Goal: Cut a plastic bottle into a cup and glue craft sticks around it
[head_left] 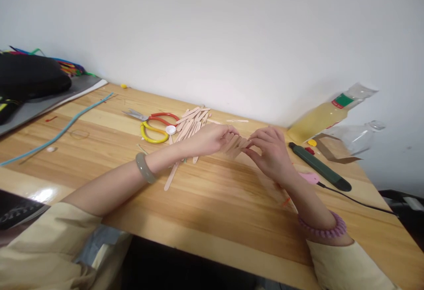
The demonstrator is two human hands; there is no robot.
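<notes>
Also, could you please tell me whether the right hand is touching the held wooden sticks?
Touching: the head view shows the right hand pinching one end of the held wooden sticks.

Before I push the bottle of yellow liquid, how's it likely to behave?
The bottle is probably fairly heavy, since yellow liquid fills most of it. Being tall, it may tip if pushed high up. Its smooth-looking sides could be slippery.

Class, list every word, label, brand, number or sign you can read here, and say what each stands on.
No text can be read.
Bottle of yellow liquid: its green-and-red label seems to carry pale marks, too small and blurred to read.
</notes>
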